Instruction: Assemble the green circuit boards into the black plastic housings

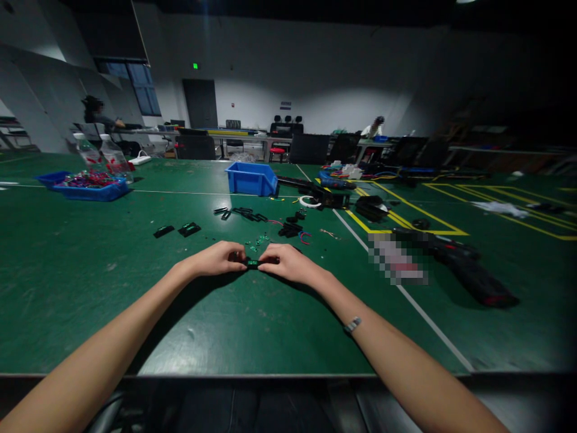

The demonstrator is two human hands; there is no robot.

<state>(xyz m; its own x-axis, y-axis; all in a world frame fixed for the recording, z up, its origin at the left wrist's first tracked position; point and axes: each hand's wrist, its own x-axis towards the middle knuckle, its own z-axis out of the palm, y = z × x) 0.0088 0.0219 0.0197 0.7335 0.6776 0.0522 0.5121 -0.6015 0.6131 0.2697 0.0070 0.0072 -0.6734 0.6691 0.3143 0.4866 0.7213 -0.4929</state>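
Head view: pinching a small part (253, 264) by its ends, fingers closed, with left hand (225, 257) and right hand (283, 261), near green bits (259, 242).

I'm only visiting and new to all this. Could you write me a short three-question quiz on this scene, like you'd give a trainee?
1. Multiple choice. Which of the person's arms wears the band?
a) the left
b) the right
c) both

2. True or false? The fingers of the left hand and the right hand are on the same small dark-and-green part.

3. Count. How many clear bottles stand behind the blue tray at the left of the table?

Key: 1. b. 2. True. 3. Two.
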